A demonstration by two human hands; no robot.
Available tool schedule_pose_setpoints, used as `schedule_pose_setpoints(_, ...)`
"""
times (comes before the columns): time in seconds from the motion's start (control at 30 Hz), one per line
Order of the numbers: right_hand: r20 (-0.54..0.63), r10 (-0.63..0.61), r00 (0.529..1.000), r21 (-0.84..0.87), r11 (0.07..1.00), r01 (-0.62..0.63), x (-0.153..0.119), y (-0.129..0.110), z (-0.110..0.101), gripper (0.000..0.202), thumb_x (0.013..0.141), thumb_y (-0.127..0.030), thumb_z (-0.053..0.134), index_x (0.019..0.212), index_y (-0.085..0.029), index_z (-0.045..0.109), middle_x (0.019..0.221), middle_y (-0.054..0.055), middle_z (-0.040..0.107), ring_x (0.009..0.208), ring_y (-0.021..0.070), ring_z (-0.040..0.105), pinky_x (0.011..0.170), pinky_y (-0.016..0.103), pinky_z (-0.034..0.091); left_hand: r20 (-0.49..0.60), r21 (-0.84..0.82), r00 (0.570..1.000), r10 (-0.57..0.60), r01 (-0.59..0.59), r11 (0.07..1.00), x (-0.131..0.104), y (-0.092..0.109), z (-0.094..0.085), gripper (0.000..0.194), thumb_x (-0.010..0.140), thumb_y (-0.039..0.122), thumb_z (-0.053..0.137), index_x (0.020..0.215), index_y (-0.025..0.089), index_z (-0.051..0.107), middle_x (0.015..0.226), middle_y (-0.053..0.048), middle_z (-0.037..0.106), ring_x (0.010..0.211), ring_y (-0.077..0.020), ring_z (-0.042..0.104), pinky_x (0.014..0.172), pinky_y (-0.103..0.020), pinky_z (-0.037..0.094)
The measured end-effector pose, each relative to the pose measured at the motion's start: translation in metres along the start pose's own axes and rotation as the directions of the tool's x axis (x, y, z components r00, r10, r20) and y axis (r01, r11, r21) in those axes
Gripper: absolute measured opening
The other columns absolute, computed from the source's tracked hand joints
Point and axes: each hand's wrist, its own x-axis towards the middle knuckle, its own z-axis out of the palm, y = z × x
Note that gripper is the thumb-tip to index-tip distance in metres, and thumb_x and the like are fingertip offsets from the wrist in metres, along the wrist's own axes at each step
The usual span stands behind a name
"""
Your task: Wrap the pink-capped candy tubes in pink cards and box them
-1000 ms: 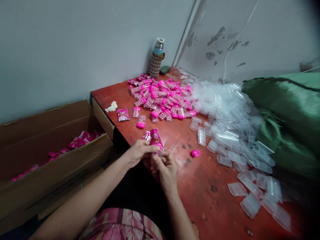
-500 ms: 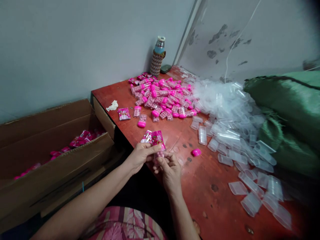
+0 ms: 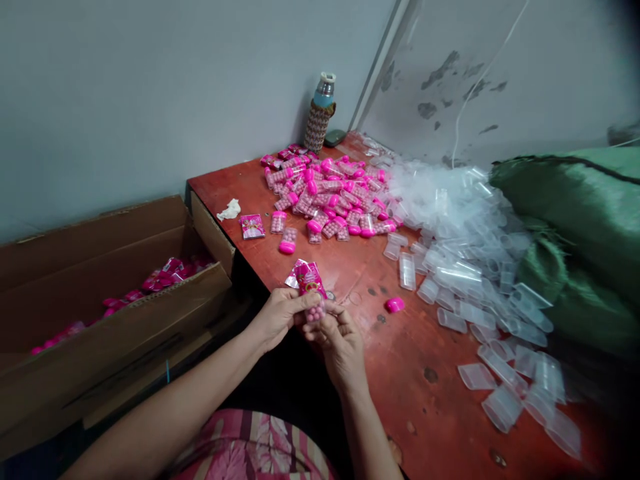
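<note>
My left hand (image 3: 278,316) pinches a pink printed packet (image 3: 311,275) between thumb and fingers. A second packet, silver and pink (image 3: 293,275), sticks out behind it. Below the thumb, pink candy balls (image 3: 315,312) show in a small clear container, and its lower end rests in the closed fingertips of my right hand (image 3: 343,340). The packet meets the container's upper part; whether it goes around or inside is hidden by my thumb. A loose pink cap (image 3: 395,305) lies on the red table (image 3: 420,413) to the right of my hands.
Candy-filled containers with pink caps (image 3: 330,200) are heaped at the back, by a bottle in a knitted cover (image 3: 320,110). Empty clear tubes (image 3: 470,273) spread rightward to a green sack (image 3: 580,247). Left stands a cardboard box (image 3: 125,333) with pink packets; one packet (image 3: 253,227) lies flat.
The candy container has tilted, so its pink balls show more clearly between my hands. My right fingers have shifted slightly lower on it. The whole view has moved a little.
</note>
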Motion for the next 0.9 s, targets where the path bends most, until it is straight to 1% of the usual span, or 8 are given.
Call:
schedule_pose_setpoints(0.1, -0.004, 0.008, 1.000, -0.013, 1.000, -0.008, -0.002, 0.000, 0.002, 0.026, 0.071, -0.024, 0.066, 0.094, -0.018, 0.055, 0.075, 0.001, 0.067, 0.062, 0.0118, 0.064, 0.060, 0.024, 0.053, -0.029, -0.002, 1.000, -0.002, 0.002, 1.000, -0.002, 0.001, -0.003, 0.022, 0.063, 0.027, 0.071, 0.062, 0.006, 0.065, 0.057, -0.006, 0.060, 0.048, -0.0098, 0.052, 0.044, -0.021, 0.044)
schedule_pose_setpoints(0.37, -0.043, -0.003, 0.999, -0.007, 1.000, 0.002, 0.010, 0.004, 0.016, 0.017, 0.070, -0.024, 0.067, 0.078, -0.018, 0.054, 0.059, -0.003, 0.064, 0.051, 0.0100, 0.062, 0.050, 0.019, 0.050, -0.021, 0.075, 0.999, 0.040, -0.039, 0.996, -0.015, 0.002, -0.008, 0.025, 0.065, 0.030, 0.069, 0.057, 0.007, 0.063, 0.052, -0.003, 0.056, 0.048, -0.0095, 0.052, 0.053, -0.023, 0.045)
schedule_pose_setpoints(0.53, 0.041, 0.007, 0.999, -0.053, 0.999, -0.004, 0.017, 0.005, 0.037, 0.018, 0.071, -0.027, 0.066, 0.075, -0.017, 0.052, 0.061, -0.002, 0.064, 0.048, 0.0099, 0.060, 0.044, 0.018, 0.047, -0.068, 0.074, 0.987, 0.144, -0.139, 0.988, -0.028, 0.024, -0.025, 0.021, 0.067, 0.029, 0.067, 0.065, 0.007, 0.066, 0.064, -0.008, 0.064, 0.059, -0.0148, 0.059, 0.061, -0.028, 0.048)
schedule_pose_setpoints(0.6, 0.076, 0.002, 0.997, -0.078, 0.997, 0.004, 0.018, 0.001, 0.039, 0.018, 0.072, -0.029, 0.065, 0.077, -0.018, 0.052, 0.064, -0.001, 0.065, 0.049, 0.0106, 0.060, 0.045, 0.019, 0.047, -0.218, 0.025, 0.922, 0.320, -0.323, 0.946, -0.035, 0.042, -0.038, 0.022, 0.065, 0.032, 0.069, 0.073, 0.011, 0.067, 0.084, -0.011, 0.068, 0.079, -0.0210, 0.062, 0.073, -0.033, 0.049)
schedule_pose_setpoints(0.67, 0.062, -0.020, 0.998, -0.114, 0.993, 0.027, 0.018, -0.006, 0.034, 0.016, 0.076, -0.031, 0.061, 0.077, -0.017, 0.052, 0.065, 0.000, 0.065, 0.050, 0.0105, 0.060, 0.045, 0.020, 0.047, -0.374, 0.033, 0.782, 0.499, -0.527, 0.849, -0.038, 0.060, -0.052, 0.041, 0.067, 0.052, 0.059, 0.081, 0.014, 0.066, 0.094, -0.012, 0.067, 0.089, -0.0249, 0.061, 0.079, -0.038, 0.048)
schedule_pose_setpoints(0.73, 0.015, -0.047, 0.999, -0.161, 0.986, 0.049, 0.019, -0.013, 0.026, 0.017, 0.079, -0.032, 0.057, 0.076, -0.017, 0.052, 0.066, 0.000, 0.064, 0.050, 0.0098, 0.059, 0.045, 0.019, 0.046, -0.452, 0.122, 0.688, 0.568, -0.583, 0.804, -0.035, 0.067, -0.060, 0.055, 0.069, 0.060, 0.051, 0.093, 0.013, 0.064, 0.099, -0.015, 0.065, 0.094, -0.0262, 0.060, 0.083, -0.040, 0.046)
schedule_pose_setpoints(0.8, -0.025, -0.068, 0.997, -0.208, 0.976, 0.062, 0.019, -0.018, 0.016, 0.018, 0.080, -0.033, 0.055, 0.074, -0.017, 0.052, 0.066, 0.000, 0.063, 0.050, 0.0092, 0.058, 0.045, 0.019, 0.045, -0.397, 0.307, 0.679, 0.618, -0.537, 0.786, -0.025, 0.062, -0.059, 0.048, 0.067, 0.049, 0.060, 0.099, 0.014, 0.063, 0.103, -0.013, 0.064, 0.099, -0.0262, 0.058, 0.088, -0.040, 0.042)
schedule_pose_setpoints(0.9, -0.034, -0.081, 0.996, -0.276, 0.959, 0.068, 0.020, -0.022, 0.008, 0.019, 0.079, -0.035, 0.055, 0.074, -0.016, 0.053, 0.066, 0.000, 0.063, 0.049, 0.0089, 0.057, 0.045, 0.019, 0.044, -0.082, 0.655, 0.769, 0.634, -0.438, 0.616, 0.002, 0.038, -0.047, 0.035, 0.063, 0.029, 0.070, 0.097, 0.023, 0.065, 0.114, -0.007, 0.060, 0.116, -0.0233, 0.045, 0.101, -0.037, 0.028)
